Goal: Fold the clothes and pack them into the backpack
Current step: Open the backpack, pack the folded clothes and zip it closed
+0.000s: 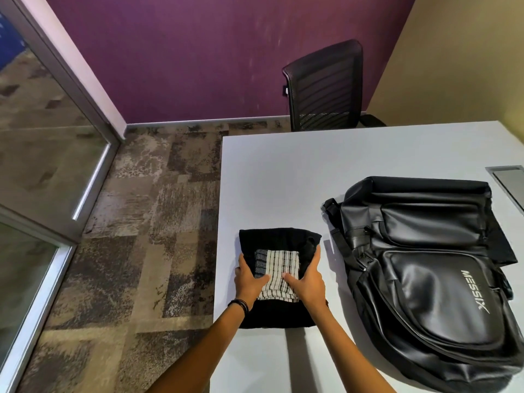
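A folded black garment (276, 239) lies near the left edge of the white table (312, 165). On top of it sits a smaller folded white cloth with black stripes (282, 265). My left hand (249, 280) clasps the left side of this stack, thumb on the striped cloth. My right hand (307, 282) clasps the right side the same way. A black leather-look backpack (431, 279) lies flat to the right, front pockets up. Its main opening is not visible.
A black mesh office chair (326, 86) stands behind the table's far edge. A metal cable hatch (510, 182) is set in the table at the far right. Patterned carpet and a glass partition (42, 165) are to the left.
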